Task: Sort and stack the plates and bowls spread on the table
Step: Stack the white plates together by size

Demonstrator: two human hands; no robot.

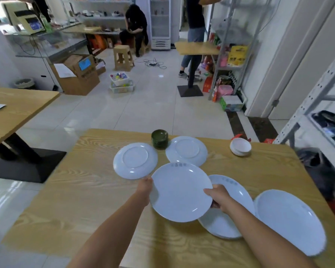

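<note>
So the held plate [180,192] looks to be up off the worktop [81,200], around the middle and a bit toward the near edge, with a hand on each side of its rim. The right hand [219,198] has a proper grip, thumb over the rim and fingers curled under. The left hand [145,187] is against the opposite rim, but its fingers are hidden behind the plate, so I can't tell if it's pinching or just propping.

That's my main worry. If the left side is only a prop, the glossy plate could tip or slide out that way.

Other stuff to watch:
- The second plate [220,225] sits right under the held one's right edge. Come down sloppy and it's rim on rim, a clack or a chip.
- The big plate [290,221] is at the right edge of the worktop, near corner. A right elbow swing could shove it off.
- The left upside-down plate [134,160] and far upside-down plate [186,150] lie face down, so stacking them unflipped gives a wobbly pile.

The green bowls [159,139] and white bowls [240,147] are already stacked by the far edge, well clear.
</note>
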